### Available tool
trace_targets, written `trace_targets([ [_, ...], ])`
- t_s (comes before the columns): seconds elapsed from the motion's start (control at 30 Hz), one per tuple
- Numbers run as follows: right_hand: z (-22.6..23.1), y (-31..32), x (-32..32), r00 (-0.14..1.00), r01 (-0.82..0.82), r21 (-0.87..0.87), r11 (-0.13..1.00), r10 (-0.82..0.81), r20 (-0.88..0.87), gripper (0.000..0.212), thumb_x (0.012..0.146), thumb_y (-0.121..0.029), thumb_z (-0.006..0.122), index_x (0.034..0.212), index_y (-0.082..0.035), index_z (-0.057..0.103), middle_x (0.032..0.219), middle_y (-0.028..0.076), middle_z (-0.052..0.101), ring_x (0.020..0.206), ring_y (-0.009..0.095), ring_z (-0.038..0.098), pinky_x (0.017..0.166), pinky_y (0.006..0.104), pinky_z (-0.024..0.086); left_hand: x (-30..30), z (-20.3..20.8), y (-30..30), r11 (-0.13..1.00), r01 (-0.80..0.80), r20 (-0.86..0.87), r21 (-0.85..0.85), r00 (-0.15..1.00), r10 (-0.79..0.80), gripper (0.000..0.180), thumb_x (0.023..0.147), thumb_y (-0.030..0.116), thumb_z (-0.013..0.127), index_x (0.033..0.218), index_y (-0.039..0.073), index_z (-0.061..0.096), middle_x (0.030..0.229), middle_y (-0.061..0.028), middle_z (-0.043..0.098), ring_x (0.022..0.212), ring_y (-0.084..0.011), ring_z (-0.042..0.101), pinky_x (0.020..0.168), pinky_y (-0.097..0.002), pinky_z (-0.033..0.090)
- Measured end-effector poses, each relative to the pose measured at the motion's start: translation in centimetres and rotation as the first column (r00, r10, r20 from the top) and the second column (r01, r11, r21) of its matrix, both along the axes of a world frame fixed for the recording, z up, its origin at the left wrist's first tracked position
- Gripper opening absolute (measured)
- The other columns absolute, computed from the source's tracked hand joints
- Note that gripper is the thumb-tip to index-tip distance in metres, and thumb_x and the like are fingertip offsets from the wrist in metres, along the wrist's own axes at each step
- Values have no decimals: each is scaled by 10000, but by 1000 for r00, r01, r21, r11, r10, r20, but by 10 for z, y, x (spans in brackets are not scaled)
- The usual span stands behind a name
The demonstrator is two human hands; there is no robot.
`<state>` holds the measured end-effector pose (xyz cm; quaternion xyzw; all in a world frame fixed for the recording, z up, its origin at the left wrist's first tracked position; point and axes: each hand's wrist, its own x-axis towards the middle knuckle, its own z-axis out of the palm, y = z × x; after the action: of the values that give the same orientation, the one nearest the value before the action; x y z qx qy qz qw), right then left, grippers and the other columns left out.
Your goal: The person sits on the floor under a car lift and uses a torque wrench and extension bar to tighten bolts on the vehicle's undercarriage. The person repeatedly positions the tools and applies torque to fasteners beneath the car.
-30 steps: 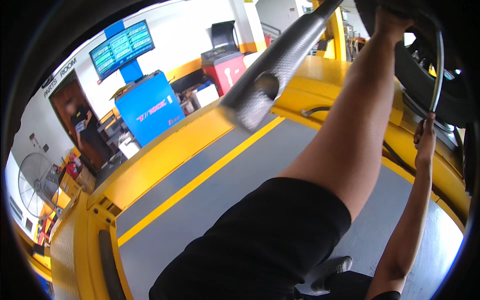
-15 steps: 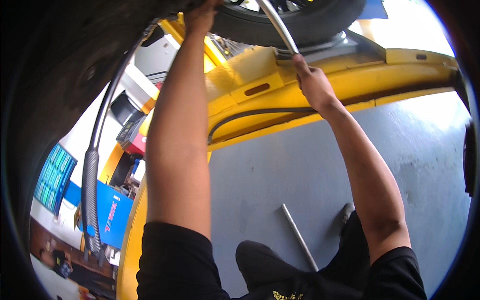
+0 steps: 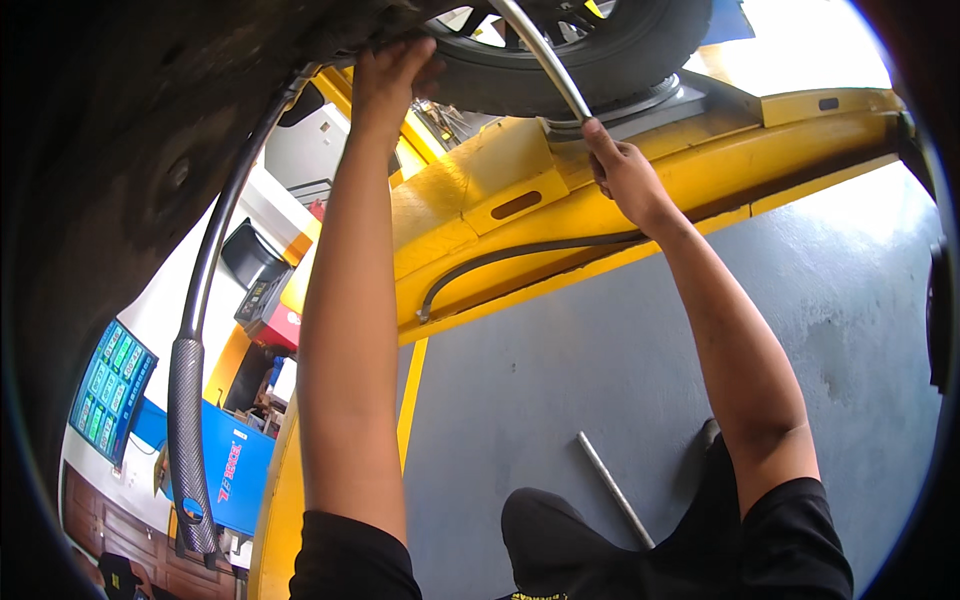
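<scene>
Grey floor point(image 3: 480, 430) lies open beside the yellow beam point(image 3: 760, 150), below both hands point(image 3: 390, 85) point(image 3: 627, 180).

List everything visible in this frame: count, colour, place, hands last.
Tyre: 1, black, top centre
Round plate: 1, grey, under the tyre
Metal bar: 1, silver, top centre
Long-handled tool: 1, dark, left
Metal rod: 1, silver, lower centre
Beam: 1, yellow, below tyre
Hose: 1, black, along beam
Vehicle underside: 1, dark, upper left
Screen: 1, teal, left
Cabinet: 1, blue, lower left
Machine: 1, red, left
Floor: 1, grey, below
Person: 1, black shirt, bottom left
Legs: 2, dark trousers, bottom
Left hand: 1, bare, left of tyre
Right hand: 1, bare, gripping metal bar
</scene>
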<state>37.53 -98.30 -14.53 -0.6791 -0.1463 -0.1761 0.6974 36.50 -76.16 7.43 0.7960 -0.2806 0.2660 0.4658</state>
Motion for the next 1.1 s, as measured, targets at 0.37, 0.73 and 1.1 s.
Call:
trace_targets([
  [0.37,11,-13,37,965,-35,91,995,10,262,621,1061,-646,413,867,-74,561,679,-11,452,635,102,450,614,288,399,-61,9,102,507,650,-24,-567,601,-799,421,1077,237,540,1364,-70,561,1345,-270,614,1136,-318,670,995,-403,580],
  [0.73,31,-7,34,953,184,-373,909,-73,294,453,1045,-415,578,1209,6,544,1076,310,679,1035,507,639,894,523,483,-49,21,95,194,684,81,-704,348,-934,159,1018,25,539,1094,-113,516,923,-168,549,715,-178,604,719,-261,591],
  [1.1,48,-28,43,912,351,-381,855,-219,347,351,1046,-329,576,1155,5,569,997,272,705,981,479,669,860,551,495,-52,26,81,114,513,134,-851,421,-897,23,970,-39,501,976,-50,481,786,-100,502,583,-131,520,572,-252,530],
])
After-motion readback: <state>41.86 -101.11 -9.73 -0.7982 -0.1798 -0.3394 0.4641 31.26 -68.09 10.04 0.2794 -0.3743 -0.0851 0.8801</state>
